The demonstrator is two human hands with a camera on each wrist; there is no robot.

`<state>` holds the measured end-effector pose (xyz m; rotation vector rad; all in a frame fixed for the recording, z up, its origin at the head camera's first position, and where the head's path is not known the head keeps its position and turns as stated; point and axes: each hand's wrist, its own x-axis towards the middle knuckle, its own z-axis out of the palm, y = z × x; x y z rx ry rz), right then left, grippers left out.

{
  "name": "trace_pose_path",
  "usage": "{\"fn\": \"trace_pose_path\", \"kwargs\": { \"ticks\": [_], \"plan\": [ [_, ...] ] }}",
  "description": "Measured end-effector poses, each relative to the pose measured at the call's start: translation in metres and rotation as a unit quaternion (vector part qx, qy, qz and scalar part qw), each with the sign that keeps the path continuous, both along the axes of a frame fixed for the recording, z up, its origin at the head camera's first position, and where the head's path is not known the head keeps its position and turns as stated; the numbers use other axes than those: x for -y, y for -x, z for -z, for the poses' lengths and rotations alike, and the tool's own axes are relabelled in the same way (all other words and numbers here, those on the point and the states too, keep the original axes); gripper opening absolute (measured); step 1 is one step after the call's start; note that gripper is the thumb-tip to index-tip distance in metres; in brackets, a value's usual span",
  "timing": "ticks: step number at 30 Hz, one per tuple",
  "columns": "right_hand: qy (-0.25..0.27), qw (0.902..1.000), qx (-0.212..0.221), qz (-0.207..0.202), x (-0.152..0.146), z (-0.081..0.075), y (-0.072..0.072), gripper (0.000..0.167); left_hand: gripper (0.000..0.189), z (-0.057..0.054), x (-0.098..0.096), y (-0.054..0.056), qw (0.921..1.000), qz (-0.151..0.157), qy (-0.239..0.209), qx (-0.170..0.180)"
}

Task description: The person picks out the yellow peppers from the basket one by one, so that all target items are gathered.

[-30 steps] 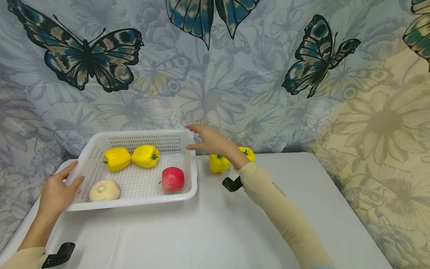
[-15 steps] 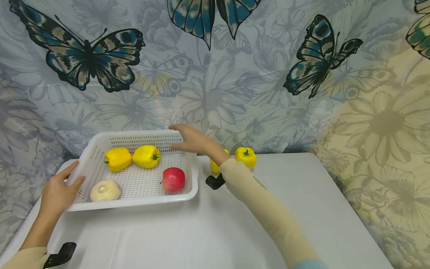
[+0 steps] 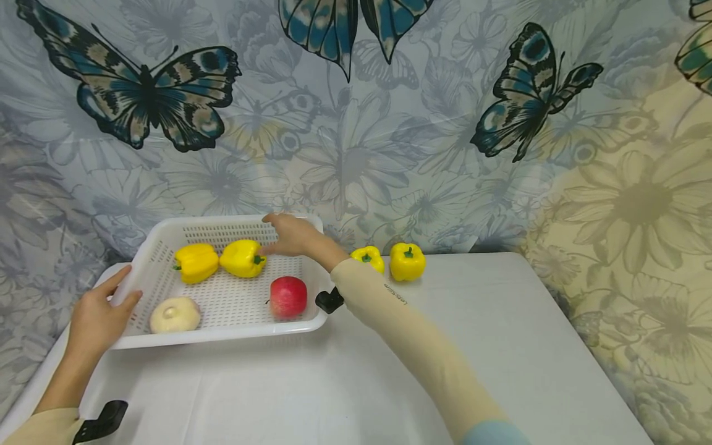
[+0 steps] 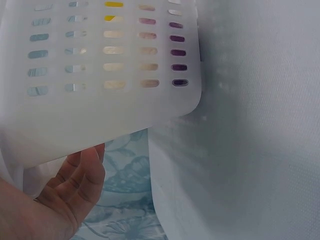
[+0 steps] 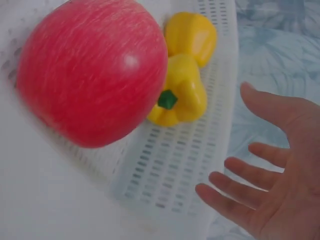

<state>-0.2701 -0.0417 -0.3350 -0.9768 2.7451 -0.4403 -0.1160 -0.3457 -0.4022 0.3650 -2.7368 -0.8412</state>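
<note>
My left hand (image 3: pixel 96 318) grips the left end of a white perforated plastic basket (image 3: pixel 222 337), its fingers curled round the edge in the left wrist view. My right hand (image 3: pixel 295 236) reaches over the basket's back right part, fingers spread and holding nothing. Its thumb overlaps the stem end of a yellow bell pepper (image 3: pixel 241 258) in the head view. Beside that lies another yellow bell pepper (image 3: pixel 196 263). A red apple (image 3: pixel 288 298) sits at the basket's front right. At the front left is a round cream-white vegetable with a small knob (image 3: pixel 175 314).
Two more bell peppers stand on the white table (image 3: pixel 356 383) right of the basket: one yellow pepper (image 3: pixel 408 262) in full view, another yellow pepper (image 3: pixel 371 254) partly behind the right sleeve. A butterfly-printed cloth (image 3: pixel 356 154) hangs right behind the table.
My right hand has moved left from the basket's right end to over its inside, near the pepper. The left hand stays on the basket. Both table peppers now show more.
</note>
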Motion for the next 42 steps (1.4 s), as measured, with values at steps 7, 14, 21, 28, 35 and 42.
{"fn": "trace_pose_path", "kwargs": {
  "ticks": [7, 14, 21, 28, 35, 42],
  "plan": [
    [0.007, 0.9964, 0.084, 0.01, 0.017, 0.009, 0.003, 0.082, 0.057, 0.001, 0.0, -0.004, 1.0, -0.001, -0.001, -0.007],
    [0.013, 0.9893, 0.14, 0.038, 0.026, 0.023, 0.007, 0.086, 0.057, 0.0, 0.001, -0.005, 1.0, -0.001, 0.004, -0.008],
    [-0.027, 0.9899, 0.13, 0.049, 0.035, 0.034, 0.007, 0.084, 0.057, 0.0, 0.002, -0.003, 0.9999, -0.005, 0.004, -0.008],
    [-0.038, 0.9873, 0.137, 0.07, 0.045, 0.043, 0.005, 0.089, 0.057, 0.003, 0.0, -0.001, 0.9999, -0.01, -0.004, -0.005],
    [0.002, 0.9835, 0.146, 0.106, 0.049, 0.053, 0.003, 0.094, 0.057, 0.003, -0.001, 0.0, 0.9999, -0.007, -0.006, -0.003],
    [0.01, 0.9857, 0.125, 0.113, 0.059, 0.059, 0.0, 0.09, 0.058, 0.001, 0.0, 0.001, 0.9999, -0.008, -0.013, 0.004]
  ]
}}
